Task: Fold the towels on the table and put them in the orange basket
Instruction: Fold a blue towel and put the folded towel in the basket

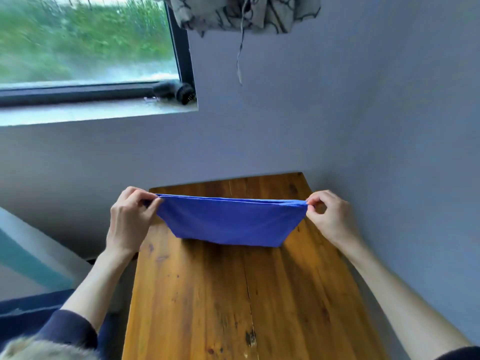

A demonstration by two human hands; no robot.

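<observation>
A blue towel hangs stretched between both hands above the far part of the wooden table. It looks doubled over, with its lower fold touching or just above the tabletop. My left hand pinches the towel's upper left corner. My right hand pinches the upper right corner between thumb and fingers. No orange basket is in view.
The table's far end stands against a grey-blue wall. A window with a sill is at the upper left, and a patterned curtain hangs at the top. A dark blue seat lies left of the table.
</observation>
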